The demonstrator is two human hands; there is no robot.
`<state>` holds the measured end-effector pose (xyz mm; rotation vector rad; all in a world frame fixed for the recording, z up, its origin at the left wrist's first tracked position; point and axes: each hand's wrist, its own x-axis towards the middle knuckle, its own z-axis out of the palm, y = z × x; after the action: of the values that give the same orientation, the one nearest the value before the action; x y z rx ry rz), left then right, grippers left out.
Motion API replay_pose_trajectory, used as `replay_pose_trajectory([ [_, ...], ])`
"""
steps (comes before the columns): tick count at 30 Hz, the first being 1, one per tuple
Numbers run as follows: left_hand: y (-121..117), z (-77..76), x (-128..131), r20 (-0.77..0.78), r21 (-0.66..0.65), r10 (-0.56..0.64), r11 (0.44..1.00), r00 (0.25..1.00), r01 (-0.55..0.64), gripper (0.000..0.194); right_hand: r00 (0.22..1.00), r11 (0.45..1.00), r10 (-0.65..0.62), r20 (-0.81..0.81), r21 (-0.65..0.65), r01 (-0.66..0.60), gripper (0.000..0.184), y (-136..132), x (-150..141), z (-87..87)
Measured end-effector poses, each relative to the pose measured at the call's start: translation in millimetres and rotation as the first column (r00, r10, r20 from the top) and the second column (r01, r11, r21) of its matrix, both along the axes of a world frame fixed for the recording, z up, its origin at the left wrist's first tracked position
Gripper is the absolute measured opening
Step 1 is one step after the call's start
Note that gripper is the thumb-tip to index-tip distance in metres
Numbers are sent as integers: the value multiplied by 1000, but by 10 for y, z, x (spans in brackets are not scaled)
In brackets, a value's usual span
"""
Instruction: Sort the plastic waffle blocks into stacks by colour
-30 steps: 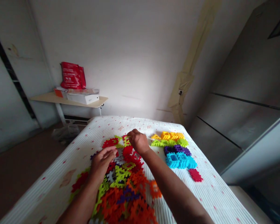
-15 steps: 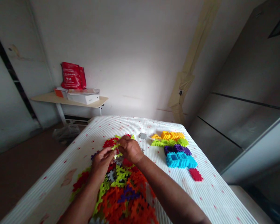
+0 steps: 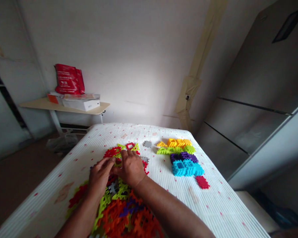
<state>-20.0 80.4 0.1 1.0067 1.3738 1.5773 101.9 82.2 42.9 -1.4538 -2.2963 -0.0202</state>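
Note:
My left hand (image 3: 99, 175) and my right hand (image 3: 129, 168) meet over a heap of interlocking plastic waffle blocks (image 3: 129, 211) in orange, red, lime and purple. A lime green piece (image 3: 118, 162) sits partly hidden under the right fingers, and the left fingertips reach toward it. Beyond the heap lies a small grey piece (image 3: 147, 143). To the right, stacked blocks form rows: yellow (image 3: 175, 142), lime (image 3: 169, 150), purple (image 3: 183, 156) and cyan (image 3: 186, 168). A red block (image 3: 202, 181) lies just below them.
Everything rests on a white ribbed mattress (image 3: 213, 201) with red dots. Behind it stands a narrow shelf (image 3: 37, 104) holding a white box (image 3: 80, 105) and a red bag (image 3: 68, 79). A plastic bag (image 3: 62, 143) lies on the floor. A grey refrigerator (image 3: 250, 99) stands at right.
My right hand has moved down and left, closing on my left hand over the heap. A grey piece now lies beyond the heap. The view has shifted slightly.

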Motion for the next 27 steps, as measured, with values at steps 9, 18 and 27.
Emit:
replay_pose_trajectory([
  [9,-8,31,5,127,6,-132,991,983,132,46,969,965,-230,-85,-151,216,58,229,515,245],
  [18,-4,37,23,149,-15,-116,993,982,119,45,746,706,-633,207,-241,666,41,747,1954,257],
  [27,6,20,7,153,-5,-111,994,982,113,45,682,631,-668,298,-259,731,47,847,2032,-7],
])
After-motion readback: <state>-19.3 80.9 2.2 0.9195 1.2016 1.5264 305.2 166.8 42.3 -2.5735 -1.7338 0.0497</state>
